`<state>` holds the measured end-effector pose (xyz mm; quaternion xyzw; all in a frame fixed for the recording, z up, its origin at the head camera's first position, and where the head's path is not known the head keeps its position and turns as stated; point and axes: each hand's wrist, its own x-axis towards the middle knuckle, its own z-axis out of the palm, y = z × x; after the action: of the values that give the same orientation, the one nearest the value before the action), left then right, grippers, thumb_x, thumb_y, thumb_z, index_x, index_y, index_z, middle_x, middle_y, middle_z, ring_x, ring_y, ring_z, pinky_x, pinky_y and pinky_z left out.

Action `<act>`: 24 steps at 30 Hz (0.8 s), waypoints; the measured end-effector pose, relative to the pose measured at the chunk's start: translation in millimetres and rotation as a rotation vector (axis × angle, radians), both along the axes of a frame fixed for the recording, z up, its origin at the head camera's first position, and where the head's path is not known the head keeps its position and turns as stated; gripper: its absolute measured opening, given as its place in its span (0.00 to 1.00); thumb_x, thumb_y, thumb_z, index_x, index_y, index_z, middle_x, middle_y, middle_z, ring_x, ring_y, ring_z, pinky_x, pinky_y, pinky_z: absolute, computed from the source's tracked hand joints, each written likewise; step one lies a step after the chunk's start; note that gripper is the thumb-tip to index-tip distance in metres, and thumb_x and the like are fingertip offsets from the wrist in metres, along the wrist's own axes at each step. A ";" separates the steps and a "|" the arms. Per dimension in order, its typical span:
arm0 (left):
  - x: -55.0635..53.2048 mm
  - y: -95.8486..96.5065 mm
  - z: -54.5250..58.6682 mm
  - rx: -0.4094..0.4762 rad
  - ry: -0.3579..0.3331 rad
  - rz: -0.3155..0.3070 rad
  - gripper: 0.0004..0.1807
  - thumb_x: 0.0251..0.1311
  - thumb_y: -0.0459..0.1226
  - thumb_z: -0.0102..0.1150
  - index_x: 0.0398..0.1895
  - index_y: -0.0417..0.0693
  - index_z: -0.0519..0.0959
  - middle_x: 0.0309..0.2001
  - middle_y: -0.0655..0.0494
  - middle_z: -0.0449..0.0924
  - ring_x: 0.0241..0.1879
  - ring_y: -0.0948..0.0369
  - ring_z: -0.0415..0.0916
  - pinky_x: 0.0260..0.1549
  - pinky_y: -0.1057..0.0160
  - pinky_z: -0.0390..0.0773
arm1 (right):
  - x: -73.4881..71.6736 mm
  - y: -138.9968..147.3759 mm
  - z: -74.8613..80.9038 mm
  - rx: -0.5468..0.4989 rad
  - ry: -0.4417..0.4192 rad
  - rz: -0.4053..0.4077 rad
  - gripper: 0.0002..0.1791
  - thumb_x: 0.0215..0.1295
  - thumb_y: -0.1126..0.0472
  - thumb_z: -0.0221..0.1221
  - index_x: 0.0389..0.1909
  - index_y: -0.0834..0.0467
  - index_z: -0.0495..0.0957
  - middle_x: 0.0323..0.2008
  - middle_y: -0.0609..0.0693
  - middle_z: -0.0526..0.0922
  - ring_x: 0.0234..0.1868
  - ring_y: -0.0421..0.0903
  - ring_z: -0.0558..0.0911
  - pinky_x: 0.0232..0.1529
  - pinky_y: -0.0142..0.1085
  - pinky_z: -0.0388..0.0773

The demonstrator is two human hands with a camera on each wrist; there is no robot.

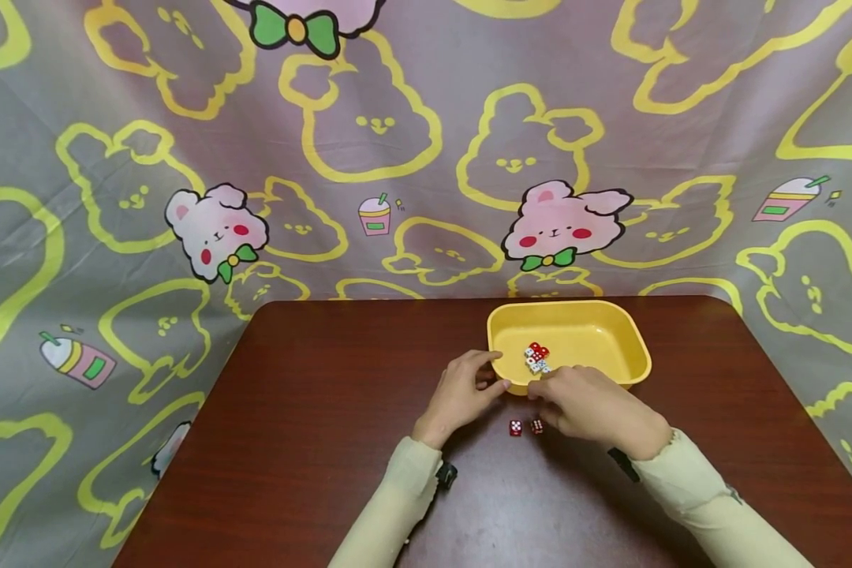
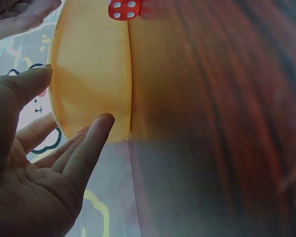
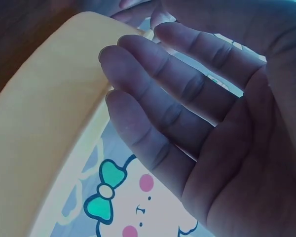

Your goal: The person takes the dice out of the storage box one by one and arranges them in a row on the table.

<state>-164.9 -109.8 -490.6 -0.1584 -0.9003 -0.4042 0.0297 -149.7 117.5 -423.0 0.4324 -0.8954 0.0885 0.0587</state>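
Note:
My left hand [image 1: 463, 392] is at the near left corner of a yellow plastic basin [image 1: 642, 371]. Its fingertips touch the rim, and in the left wrist view its fingers [image 2: 96, 143] spread loosely along the outer wall. Over the near rim, beside the dice inside, reaches my right hand [image 1: 589, 402]. Its fingers [image 3: 138, 128] are slightly bent in the right wrist view, with no object showing between them. Several red dice [image 1: 537, 348] and white dice [image 1: 535, 366] lie together on the basin floor. Two red dice [image 1: 515, 427] sit on the table just in front of the basin.
The dark reddish-brown table [image 1: 312, 410] has rounded far corners. The basin stands near its far edge. Behind and beside it hangs a grey curtain [image 1: 440, 142] printed with yellow outlines and cartoon rabbits. Dark straps with small devices [image 1: 446, 474] are on the wrists.

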 end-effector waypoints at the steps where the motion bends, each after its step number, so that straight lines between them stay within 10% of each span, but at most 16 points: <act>1: 0.1 0.0 0.1 0.001 -0.001 0.000 0.28 0.67 0.43 0.70 0.68 0.46 0.79 0.63 0.50 0.82 0.52 0.59 0.87 0.50 0.68 0.87 | -0.4 0.1 1.2 0.003 -0.004 -0.002 0.14 0.53 0.65 0.73 0.23 0.47 0.78 0.21 0.37 0.76 0.22 0.36 0.69 0.24 0.33 0.69; 24: 1.9 -0.4 3.2 0.006 -0.001 -0.007 0.27 0.67 0.42 0.70 0.68 0.45 0.79 0.63 0.49 0.82 0.52 0.57 0.88 0.51 0.66 0.87 | -27.2 5.5 21.6 0.020 -0.090 -0.096 0.10 0.55 0.65 0.75 0.35 0.51 0.86 0.27 0.41 0.83 0.26 0.39 0.74 0.31 0.38 0.78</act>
<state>-163.1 -110.1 -487.4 -0.1614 -0.8985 -0.4073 0.0283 -176.9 123.0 -401.3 0.3850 -0.9178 0.0960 0.0182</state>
